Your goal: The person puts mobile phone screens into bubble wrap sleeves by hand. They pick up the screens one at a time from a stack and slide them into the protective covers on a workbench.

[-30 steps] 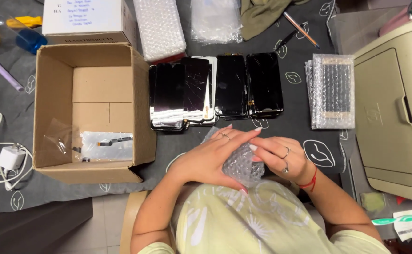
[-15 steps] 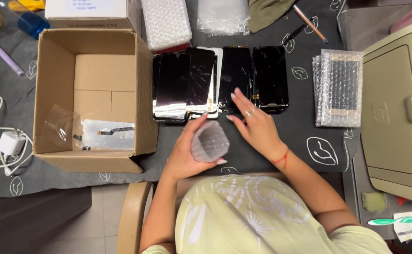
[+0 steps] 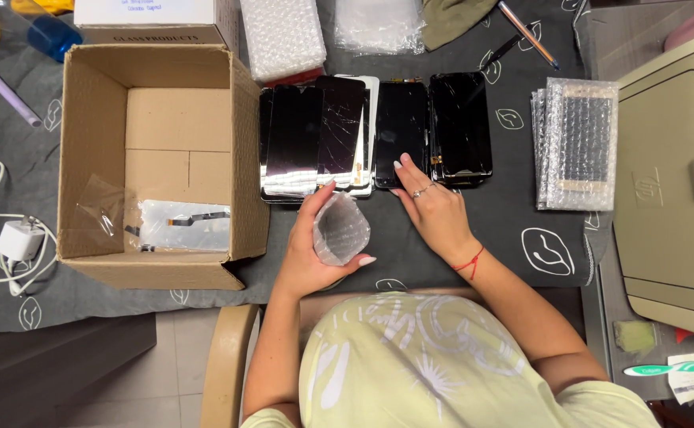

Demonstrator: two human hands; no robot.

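Counting along the dark mat [image 3: 489, 230], about five black phone screens [image 3: 398, 127] lie in one overlapping row, some cracked, though the stack at its left end may hide more. One open cardboard box [image 3: 156, 150] sits to their left with a single bagged screen [image 3: 184, 226] on its floor. To the right stands one pile of bubble-wrap pouches [image 3: 577, 143], and beyond it a beige printer [image 3: 672, 190]. Two more wrap bundles [image 3: 283, 36] lie above the row, a white charger with cable [image 3: 18, 238] off to the left.

The left hand [image 3: 311, 257] curls around a bubble-wrap pouch [image 3: 340, 230], holding its mouth open just below the screens. The right hand [image 3: 434, 206] lies flat and open, fingertips [image 3: 401, 162] on the lower edge of a middle screen, grasping nothing.

Half a second ago the right hand hovered over that screen; the pouch sat slightly lower.
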